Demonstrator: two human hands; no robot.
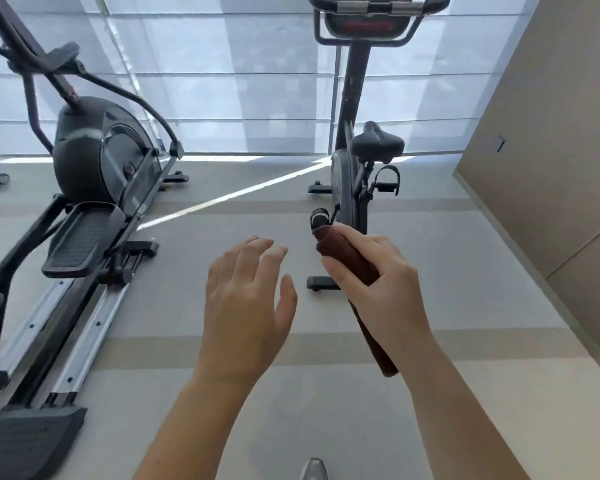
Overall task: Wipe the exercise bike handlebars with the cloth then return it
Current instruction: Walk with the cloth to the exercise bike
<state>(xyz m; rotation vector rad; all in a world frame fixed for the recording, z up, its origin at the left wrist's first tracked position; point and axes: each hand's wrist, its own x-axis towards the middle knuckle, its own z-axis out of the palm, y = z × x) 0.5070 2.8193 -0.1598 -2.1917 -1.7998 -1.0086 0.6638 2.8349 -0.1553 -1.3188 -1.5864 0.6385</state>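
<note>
My right hand (378, 275) is closed around the brown cloth (347, 252), which is wrapped over a dark bar running from near my wrist toward a capped end (318, 216); I take this for a handlebar, though the exercise bike (354, 161) stands further off by the window. My left hand (246, 303) hangs open beside it, holding nothing. To wipe well, I would keep the grip snug so the fabric encircles the bar, slide along its whole length to the capped tip, and twist slightly to reach the underside. The free hand could steady the frame.
</note>
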